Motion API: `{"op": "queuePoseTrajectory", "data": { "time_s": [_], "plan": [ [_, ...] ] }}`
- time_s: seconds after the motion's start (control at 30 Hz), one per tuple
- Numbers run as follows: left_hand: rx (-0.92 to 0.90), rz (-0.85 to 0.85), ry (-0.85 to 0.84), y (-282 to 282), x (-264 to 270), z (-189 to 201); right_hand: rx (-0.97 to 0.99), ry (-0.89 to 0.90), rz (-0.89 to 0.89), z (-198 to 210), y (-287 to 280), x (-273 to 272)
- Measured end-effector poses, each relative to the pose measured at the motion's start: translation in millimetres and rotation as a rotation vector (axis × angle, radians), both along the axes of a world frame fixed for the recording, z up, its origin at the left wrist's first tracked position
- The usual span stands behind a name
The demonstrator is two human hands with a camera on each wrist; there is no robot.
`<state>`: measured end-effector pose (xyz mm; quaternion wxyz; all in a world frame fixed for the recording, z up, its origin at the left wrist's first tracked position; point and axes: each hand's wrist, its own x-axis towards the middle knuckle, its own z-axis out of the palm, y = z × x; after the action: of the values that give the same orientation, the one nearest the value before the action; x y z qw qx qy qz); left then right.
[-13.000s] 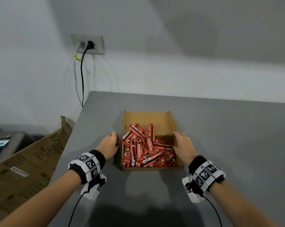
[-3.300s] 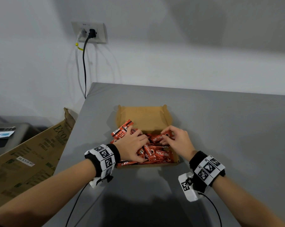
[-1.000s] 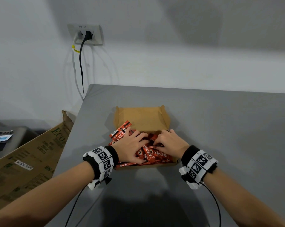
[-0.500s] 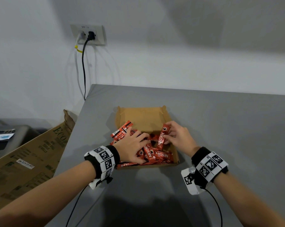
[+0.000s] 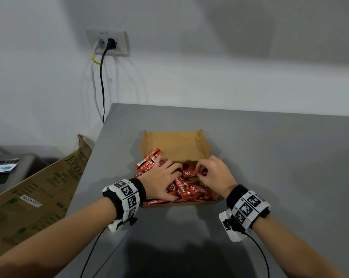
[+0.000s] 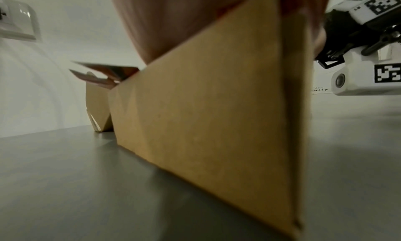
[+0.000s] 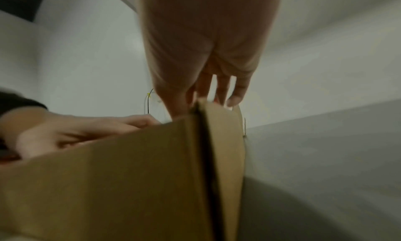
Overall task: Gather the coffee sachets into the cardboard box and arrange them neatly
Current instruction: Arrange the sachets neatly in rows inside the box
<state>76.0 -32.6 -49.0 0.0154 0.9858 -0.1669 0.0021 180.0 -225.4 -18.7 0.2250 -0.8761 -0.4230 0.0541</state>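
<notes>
An open cardboard box [image 5: 173,144] sits on the grey table [image 5: 279,167], its near half heaped with several red coffee sachets [image 5: 195,191]. My left hand [image 5: 162,180] lies spread on the left of the heap, and a few sachets [image 5: 149,161] stick out past its fingers over the box's left wall. My right hand [image 5: 214,173] pinches the end of one sachet [image 5: 190,174] that lies crosswise on top. Both wrist views look at the box's outer wall [image 6: 206,107] [image 7: 108,176]. The right wrist view shows right fingers [image 7: 236,92] over the rim and my left hand [image 7: 76,129] inside.
A large brown carton [image 5: 39,193] leans beside the table's left edge. A wall socket [image 5: 107,43] with cables hangs behind the far left corner. The table stretches far to the right of the box. Wrist cables trail toward me.
The sachet in my right hand has turned from upright to crosswise and now sits low on the heap. My left hand has stayed on the pile.
</notes>
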Motion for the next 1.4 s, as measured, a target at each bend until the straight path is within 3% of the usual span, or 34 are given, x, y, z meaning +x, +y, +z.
{"op": "queuePoseTrajectory", "data": {
  "time_s": [0.3,0.93,1.4],
  "plan": [
    [0.001,-0.005,-0.047,0,-1,0,-0.216,-0.103,0.041,-6,8,-2],
    [0.054,-0.023,-0.034,-2,-2,3,-0.232,-0.087,-0.052,1,1,16],
    [0.041,-0.034,-0.066,-2,-2,4,-0.336,-0.231,0.007,1,3,9]
  ]
}}
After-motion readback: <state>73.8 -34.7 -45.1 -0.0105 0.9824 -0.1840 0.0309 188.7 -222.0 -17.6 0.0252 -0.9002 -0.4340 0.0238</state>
